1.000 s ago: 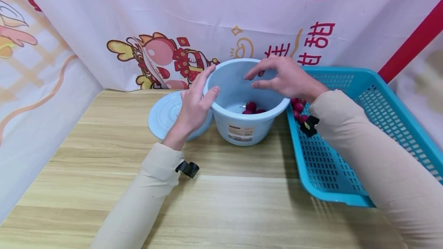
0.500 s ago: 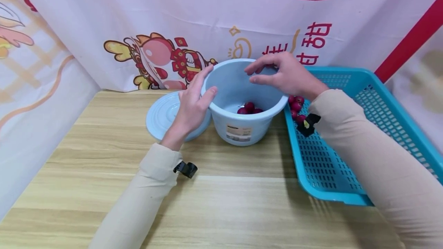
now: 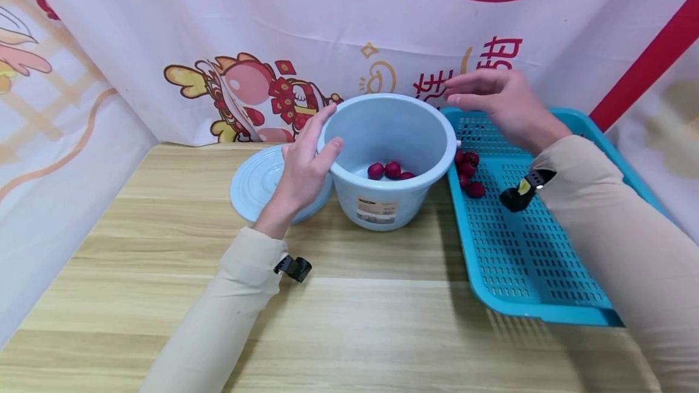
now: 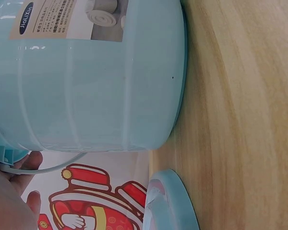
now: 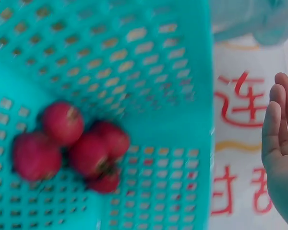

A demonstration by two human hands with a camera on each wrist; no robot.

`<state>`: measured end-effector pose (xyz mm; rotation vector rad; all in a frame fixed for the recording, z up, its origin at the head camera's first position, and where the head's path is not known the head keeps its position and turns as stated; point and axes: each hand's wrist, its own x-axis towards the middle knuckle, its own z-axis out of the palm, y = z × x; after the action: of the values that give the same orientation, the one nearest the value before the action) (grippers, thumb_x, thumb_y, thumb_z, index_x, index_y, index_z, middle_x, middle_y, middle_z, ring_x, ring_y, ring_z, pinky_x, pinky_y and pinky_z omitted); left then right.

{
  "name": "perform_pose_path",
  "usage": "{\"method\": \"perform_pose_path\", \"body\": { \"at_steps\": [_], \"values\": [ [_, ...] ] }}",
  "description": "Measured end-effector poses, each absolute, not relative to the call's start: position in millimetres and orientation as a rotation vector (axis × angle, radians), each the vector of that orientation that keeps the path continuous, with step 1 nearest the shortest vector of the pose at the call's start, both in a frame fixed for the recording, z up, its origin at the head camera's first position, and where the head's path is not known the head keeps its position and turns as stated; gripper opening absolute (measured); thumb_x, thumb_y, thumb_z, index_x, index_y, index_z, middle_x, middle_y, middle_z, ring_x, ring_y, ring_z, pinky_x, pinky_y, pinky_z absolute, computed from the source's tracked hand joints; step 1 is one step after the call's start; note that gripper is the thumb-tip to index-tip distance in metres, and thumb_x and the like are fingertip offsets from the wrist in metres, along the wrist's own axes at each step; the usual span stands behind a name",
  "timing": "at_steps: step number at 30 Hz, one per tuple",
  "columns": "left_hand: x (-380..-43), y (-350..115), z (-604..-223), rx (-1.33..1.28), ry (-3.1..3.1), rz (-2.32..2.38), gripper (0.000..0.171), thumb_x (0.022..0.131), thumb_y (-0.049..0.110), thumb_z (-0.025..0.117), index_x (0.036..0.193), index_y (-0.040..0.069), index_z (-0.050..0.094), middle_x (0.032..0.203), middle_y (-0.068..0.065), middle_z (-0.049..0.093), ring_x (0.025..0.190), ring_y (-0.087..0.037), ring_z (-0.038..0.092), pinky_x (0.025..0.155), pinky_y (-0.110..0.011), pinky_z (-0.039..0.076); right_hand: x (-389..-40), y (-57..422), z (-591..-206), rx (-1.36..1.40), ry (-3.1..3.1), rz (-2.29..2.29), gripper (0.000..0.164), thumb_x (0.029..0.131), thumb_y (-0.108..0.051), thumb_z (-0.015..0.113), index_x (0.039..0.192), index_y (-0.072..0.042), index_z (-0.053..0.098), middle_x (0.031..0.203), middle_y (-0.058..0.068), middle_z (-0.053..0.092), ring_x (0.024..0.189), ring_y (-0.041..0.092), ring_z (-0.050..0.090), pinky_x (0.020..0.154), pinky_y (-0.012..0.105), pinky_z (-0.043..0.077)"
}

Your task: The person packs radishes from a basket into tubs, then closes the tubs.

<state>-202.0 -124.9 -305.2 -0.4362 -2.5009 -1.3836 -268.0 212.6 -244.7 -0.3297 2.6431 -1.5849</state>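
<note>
A light blue bucket (image 3: 415, 200) stands upright, with several small dark-red round fruits (image 3: 392, 169) on its bottom. My left hand (image 3: 303, 171) holds the bucket's left rim, thumb over the edge and fingers outside, close to the handle (image 4: 55, 167). Above the back left corner of the turquoise basket (image 3: 546, 310), just right of the bucket, is my right hand (image 3: 505, 102); its fingers are extended and nothing shows in them. More red fruits (image 5: 89, 153) lie clustered in the basket, against the wall nearest the bucket.
A round light blue lid (image 3: 256, 184) lies on the wooden table (image 3: 349, 332), left of the bucket and partly under my left forearm. Behind everything hangs a printed cloth (image 3: 306, 23). The perforated basket fills the table's right side.
My right hand has moved right, from over the bucket's opening to above the basket, its fingers straighter. The fruits in the bucket have shifted slightly apart. My left hand stays at the rim.
</note>
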Motion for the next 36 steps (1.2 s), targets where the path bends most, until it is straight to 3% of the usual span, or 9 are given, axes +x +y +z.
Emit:
{"method": "perform_pose_path", "body": {
  "at_steps": [4,12,18,22,30,36],
  "values": [
    [-202,-125,-306,-0.440,-2.500,-1.380,0.066,0.103,0.039,0.048,0.166,0.024,0.035,0.172,0.000,0.038,0.152,-0.027,0.042,0.110,-0.057,0.018,-273,229,-254,-0.217,2.607,-1.527,0.062,0.093,-0.043,0.078,0.150,-0.026,0.062,0.149,0.000,0.062,0.127,0.016,0.058,0.083,0.019,0.059],
    [-201,-125,-304,-0.434,-2.501,-1.375,0.066,0.102,0.039,0.048,0.166,0.024,0.036,0.173,0.001,0.037,0.152,-0.028,0.042,0.110,-0.057,0.018,-283,250,-271,-0.102,2.546,-1.390,0.060,0.098,-0.042,0.074,0.153,-0.025,0.059,0.148,-0.001,0.063,0.128,0.018,0.057,0.090,0.025,0.058],
    [-201,-125,-303,-0.431,-2.506,-1.384,0.066,0.103,0.039,0.049,0.166,0.025,0.036,0.173,0.001,0.036,0.153,-0.027,0.040,0.111,-0.057,0.018,-288,265,-289,-0.047,2.490,-1.272,0.060,0.104,-0.038,0.067,0.159,-0.021,0.050,0.157,0.009,0.055,0.140,0.030,0.054,0.114,0.048,0.049],
    [-201,-125,-304,-0.434,-2.505,-1.383,0.066,0.103,0.039,0.049,0.166,0.025,0.035,0.173,0.001,0.036,0.154,-0.027,0.040,0.112,-0.058,0.018,-290,270,-297,-0.006,2.483,-1.237,0.059,0.105,-0.031,0.065,0.160,-0.017,0.048,0.160,0.016,0.052,0.143,0.037,0.052,0.120,0.058,0.042],
    [-201,-124,-304,-0.443,-2.505,-1.382,0.067,0.102,0.040,0.049,0.166,0.025,0.035,0.173,0.001,0.037,0.153,-0.027,0.040,0.112,-0.059,0.018,-291,277,-309,0.011,2.426,-1.186,0.056,0.107,-0.018,0.062,0.160,-0.011,0.046,0.164,0.021,0.044,0.145,0.041,0.047,0.120,0.061,0.041],
    [-202,-125,-305,-0.441,-2.506,-1.376,0.067,0.102,0.039,0.049,0.166,0.025,0.035,0.173,0.000,0.037,0.154,-0.027,0.040,0.113,-0.059,0.018,-291,276,-317,0.000,2.459,-1.159,0.052,0.106,-0.013,0.062,0.156,-0.007,0.051,0.158,0.023,0.052,0.139,0.039,0.052,0.117,0.058,0.045]
  ]
}}
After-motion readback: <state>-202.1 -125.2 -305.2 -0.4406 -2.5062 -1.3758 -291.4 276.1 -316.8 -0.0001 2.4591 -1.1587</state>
